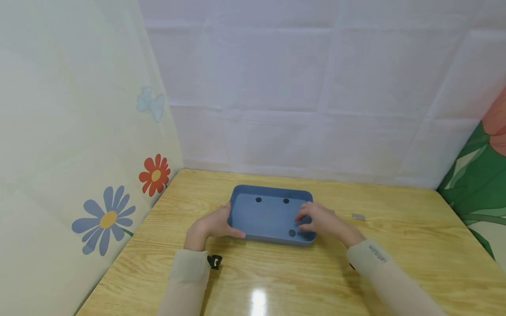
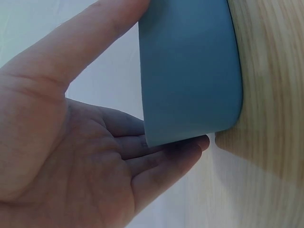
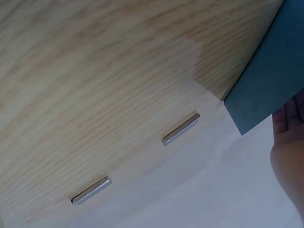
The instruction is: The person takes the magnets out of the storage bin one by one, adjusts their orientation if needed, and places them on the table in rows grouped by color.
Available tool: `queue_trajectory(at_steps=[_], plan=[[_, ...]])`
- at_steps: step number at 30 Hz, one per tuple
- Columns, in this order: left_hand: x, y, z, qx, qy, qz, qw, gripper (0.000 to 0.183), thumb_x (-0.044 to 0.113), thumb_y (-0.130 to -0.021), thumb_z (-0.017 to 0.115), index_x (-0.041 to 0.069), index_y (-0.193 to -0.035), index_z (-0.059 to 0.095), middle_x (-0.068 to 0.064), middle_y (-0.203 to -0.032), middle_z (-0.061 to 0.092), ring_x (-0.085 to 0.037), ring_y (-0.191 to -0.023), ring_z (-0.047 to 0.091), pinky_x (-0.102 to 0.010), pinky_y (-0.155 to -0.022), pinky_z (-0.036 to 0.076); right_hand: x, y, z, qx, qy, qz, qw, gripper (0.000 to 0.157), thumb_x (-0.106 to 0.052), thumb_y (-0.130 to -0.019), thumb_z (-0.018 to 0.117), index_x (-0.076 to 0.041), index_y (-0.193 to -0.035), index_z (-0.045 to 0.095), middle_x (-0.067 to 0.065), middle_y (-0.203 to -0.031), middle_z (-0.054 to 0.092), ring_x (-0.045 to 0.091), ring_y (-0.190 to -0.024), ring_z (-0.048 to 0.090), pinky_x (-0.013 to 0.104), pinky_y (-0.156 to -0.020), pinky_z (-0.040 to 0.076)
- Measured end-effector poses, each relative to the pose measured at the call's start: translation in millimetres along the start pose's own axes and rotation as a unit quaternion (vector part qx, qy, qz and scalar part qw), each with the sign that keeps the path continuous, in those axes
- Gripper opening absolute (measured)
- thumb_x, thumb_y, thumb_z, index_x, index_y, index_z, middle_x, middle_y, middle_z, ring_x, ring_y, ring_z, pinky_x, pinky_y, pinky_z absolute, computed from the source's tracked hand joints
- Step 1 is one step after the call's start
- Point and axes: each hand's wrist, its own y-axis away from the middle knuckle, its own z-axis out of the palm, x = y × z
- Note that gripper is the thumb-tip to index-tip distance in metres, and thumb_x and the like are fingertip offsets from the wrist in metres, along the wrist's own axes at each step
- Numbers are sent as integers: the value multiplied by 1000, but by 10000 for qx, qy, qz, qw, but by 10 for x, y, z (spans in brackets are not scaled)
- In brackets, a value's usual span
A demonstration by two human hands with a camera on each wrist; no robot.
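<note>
A shallow blue tray (image 1: 261,219) lies on the table, its long side facing me. My left hand (image 1: 213,223) grips its left end, thumb along the front wall and fingers against the left side. In the left wrist view those fingers (image 2: 166,173) rest against the tray's blue wall (image 2: 190,71). Several dark round discs, such as this disc (image 1: 291,233), are on the tray floor. Over the right wall reaches my right hand (image 1: 322,220), fingers and thumb bent and apart close to that disc, holding nothing visible. The tray wall (image 3: 270,76) partly hides this hand in the right wrist view.
Right of the tray, a small flat metal piece (image 1: 358,217) lies on the wooden table (image 1: 395,245). The right wrist view shows two such pieces, a nearer piece (image 3: 181,129) and another piece (image 3: 90,190). A white cloth (image 1: 276,87) hangs behind the table.
</note>
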Motion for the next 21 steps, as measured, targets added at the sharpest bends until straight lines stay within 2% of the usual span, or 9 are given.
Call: queue_trajectory(at_steps=[6, 10, 21], plan=[[14, 5, 4, -22, 3, -46, 10000, 125, 41, -81, 89, -10, -161, 8, -31, -167, 25, -42, -153, 34, -55, -123, 34, -45, -40, 94, -184, 44, 13, 9998, 19, -25, -90, 81, -18, -107, 78, -6, -104, 70, 15, -102, 62, 39, -91, 55], [22, 9, 6, -34, -16, -112, 9999, 125, 42, -81, 88, -10, -161, 8, -31, -167, 24, -42, -154, 32, -55, -124, 33, -65, -60, 143, -151, 169, -142, 9996, 16, -25, -90, 81, -18, -104, 79, -4, -106, 71, 17, -102, 63, 40, -92, 55], [31, 18, -1, -43, -3, -180, 9998, 125, 42, -81, 88, -10, -161, 8, -31, -167, 24, -42, -154, 32, -56, -124, 33, -81, -121, 199, -126, 132, -66, 9998, 9, -26, -90, 81, -21, -96, 76, -8, -100, 68, 12, -98, 60, 38, -89, 53]])
